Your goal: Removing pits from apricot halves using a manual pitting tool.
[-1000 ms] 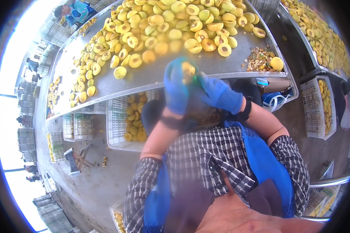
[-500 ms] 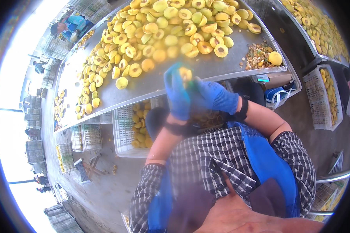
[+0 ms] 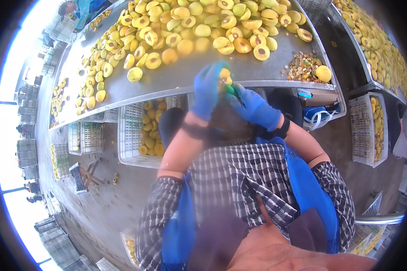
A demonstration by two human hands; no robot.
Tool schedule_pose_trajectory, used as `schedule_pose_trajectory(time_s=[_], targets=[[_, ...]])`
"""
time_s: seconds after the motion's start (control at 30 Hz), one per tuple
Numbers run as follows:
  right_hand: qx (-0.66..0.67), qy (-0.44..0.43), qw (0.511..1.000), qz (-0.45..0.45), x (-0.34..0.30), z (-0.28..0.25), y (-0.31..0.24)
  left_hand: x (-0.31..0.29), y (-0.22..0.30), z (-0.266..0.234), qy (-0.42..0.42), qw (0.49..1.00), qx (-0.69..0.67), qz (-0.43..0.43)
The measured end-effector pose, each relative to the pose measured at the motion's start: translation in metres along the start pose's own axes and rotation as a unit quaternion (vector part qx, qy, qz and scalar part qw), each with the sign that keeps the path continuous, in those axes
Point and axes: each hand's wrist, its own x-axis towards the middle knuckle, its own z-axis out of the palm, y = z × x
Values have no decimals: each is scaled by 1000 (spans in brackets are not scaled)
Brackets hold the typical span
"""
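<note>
My left hand (image 3: pixel 205 90), in a blue glove, grips a yellow peach half (image 3: pixel 224 75) above the near edge of the metal table (image 3: pixel 176 86). My right hand (image 3: pixel 256 109), gloved alike, is closed around a small tool with a green handle (image 3: pixel 230 90). The tool's tip meets the peach half or is hidden by it; its exact kind does not show. Beyond my hands a broad heap of halved peaches (image 3: pixel 203 30) covers the far side of the table, many cut side up.
Pits and scraps (image 3: pixel 301 65) lie at the table's right corner beside a yellow peach (image 3: pixel 323 73). White crates (image 3: pixel 126 135) of fruit stand below the table, another crate (image 3: pixel 359 131) at the right. A second fruit-laden table (image 3: pixel 371 77) adjoins. A co-worker (image 3: pixel 81 11) is far left.
My view has shifted slightly. Both hands remain together at the peach half, the right hand now a little lower beside it, and the green handle shows more plainly.
</note>
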Motion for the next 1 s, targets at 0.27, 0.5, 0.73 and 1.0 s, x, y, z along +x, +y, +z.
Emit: schedule_pose_trajectory(time_s=[0.27, 0.5, 0.73, 1.0], targets=[[418, -11, 897, 145, -14, 20, 12, 5, -19, -6, -169, 985, 31, 18], [528, -164, 799, 235, -33, -2, 13, -15, -20, 18, 6, 951, -203, -235], [503, -223, 771, 320, -25, -38, -25, -22, -20, -83, 149, 958, 217, -111], [-11, -156, 987, 29, -54, -3, 10, -22, -40, -188, 76, 812, 568, -114]])
